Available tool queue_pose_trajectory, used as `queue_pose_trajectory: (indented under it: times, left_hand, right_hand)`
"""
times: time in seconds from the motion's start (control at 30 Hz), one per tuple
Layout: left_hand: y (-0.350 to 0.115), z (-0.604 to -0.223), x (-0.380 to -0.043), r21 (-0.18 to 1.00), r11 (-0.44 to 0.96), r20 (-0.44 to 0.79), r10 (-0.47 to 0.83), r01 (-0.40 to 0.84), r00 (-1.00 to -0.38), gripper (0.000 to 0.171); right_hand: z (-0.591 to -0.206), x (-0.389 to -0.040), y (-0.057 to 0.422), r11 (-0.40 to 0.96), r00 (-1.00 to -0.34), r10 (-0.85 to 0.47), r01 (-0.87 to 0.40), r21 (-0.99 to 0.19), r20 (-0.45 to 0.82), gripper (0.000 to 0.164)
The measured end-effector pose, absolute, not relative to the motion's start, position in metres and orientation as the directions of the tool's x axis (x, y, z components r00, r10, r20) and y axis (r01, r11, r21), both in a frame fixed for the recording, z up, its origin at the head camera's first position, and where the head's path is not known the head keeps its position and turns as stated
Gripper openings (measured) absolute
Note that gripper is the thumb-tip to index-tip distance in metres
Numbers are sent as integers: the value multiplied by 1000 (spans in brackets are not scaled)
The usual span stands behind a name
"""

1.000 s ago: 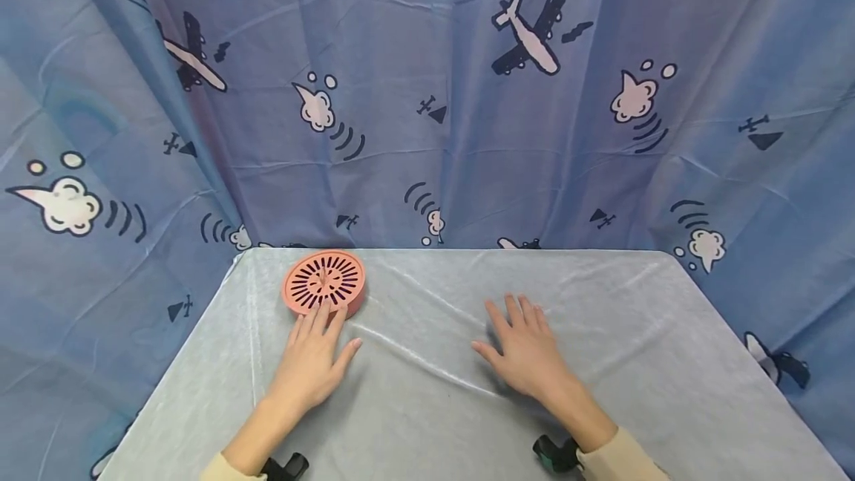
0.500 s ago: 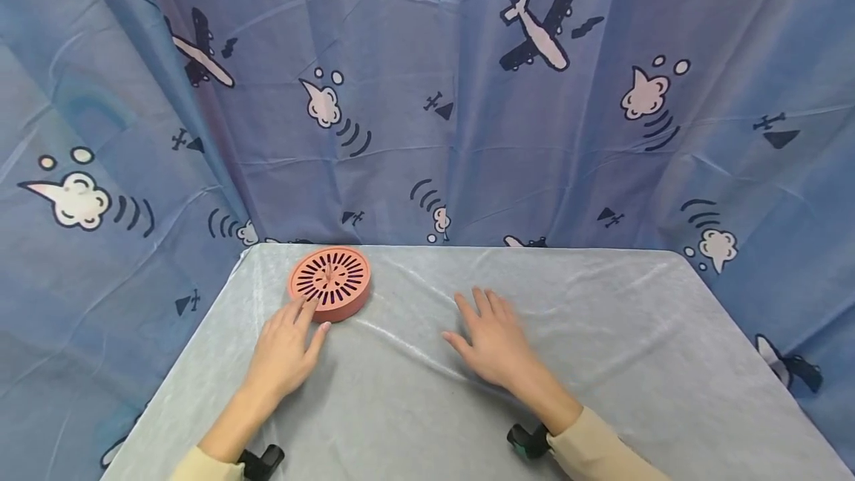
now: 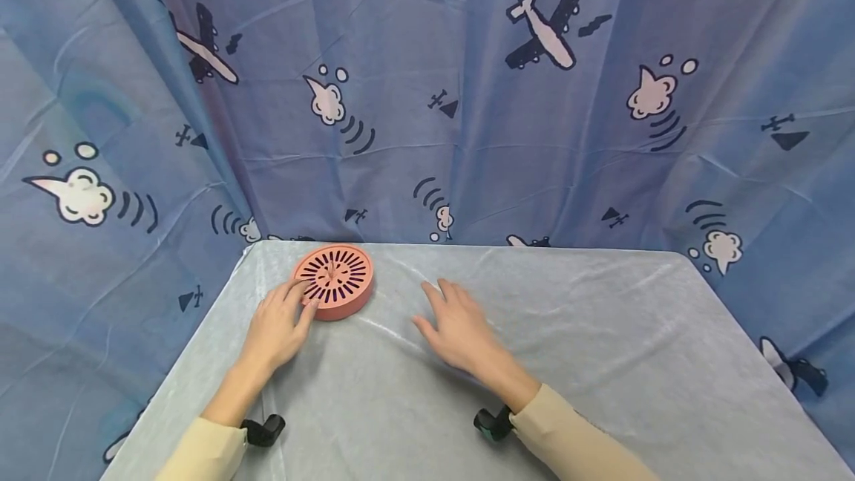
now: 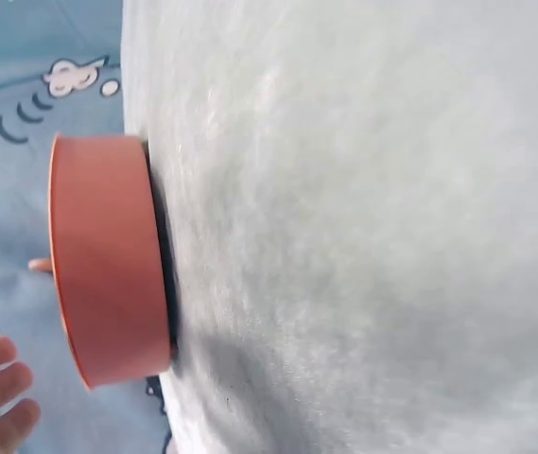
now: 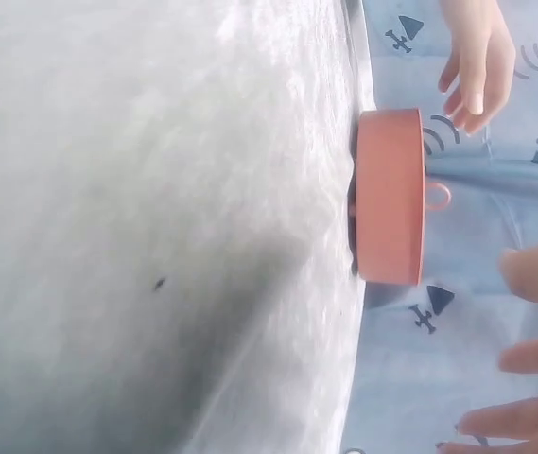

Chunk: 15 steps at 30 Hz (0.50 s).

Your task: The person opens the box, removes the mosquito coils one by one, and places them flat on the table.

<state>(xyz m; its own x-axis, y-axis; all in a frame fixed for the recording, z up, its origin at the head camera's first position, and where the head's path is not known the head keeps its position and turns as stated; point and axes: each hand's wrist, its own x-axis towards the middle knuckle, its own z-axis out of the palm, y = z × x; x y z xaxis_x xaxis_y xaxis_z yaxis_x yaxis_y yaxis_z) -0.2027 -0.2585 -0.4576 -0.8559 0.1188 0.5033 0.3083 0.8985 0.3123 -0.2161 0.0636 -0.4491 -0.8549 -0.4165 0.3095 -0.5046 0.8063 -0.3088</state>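
A round coral-coloured mosquito coil holder (image 3: 342, 309), with a slotted lid and a small loop on top, sits at the table's back left. My left hand (image 3: 272, 332) hovers at its left front edge, fingers loosely bent; the left wrist view shows a gap between these fingers (image 4: 2, 390) and the holder's side (image 4: 108, 260). To the right of the holder, my right hand (image 3: 459, 329) is held above the table with fingers spread and nothing in them. The right wrist view has the holder (image 5: 390, 199) between both hands.
A pale grey cloth covers the table (image 3: 568, 318). Behind and beside it hangs a blue curtain (image 3: 401, 95) printed with planes and clouds. A black wrist-camera mount (image 3: 263, 430) sits under the left wrist, another mount (image 3: 493, 423) under the right.
My right hand has moved left toward the holder. My left hand has shifted from the holder's front to its left side. The holder stays in place; the head view has shifted slightly.
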Motion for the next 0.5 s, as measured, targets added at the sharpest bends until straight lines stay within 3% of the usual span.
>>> queue_pose_trajectory:
  times: [0.5]
  left_hand:
    - [-274,-462,-223,414,890,354,35,190,-934,49]
  right_hand:
    - [-457,-241,23,732,-874,-405,-486,-477,269,57]
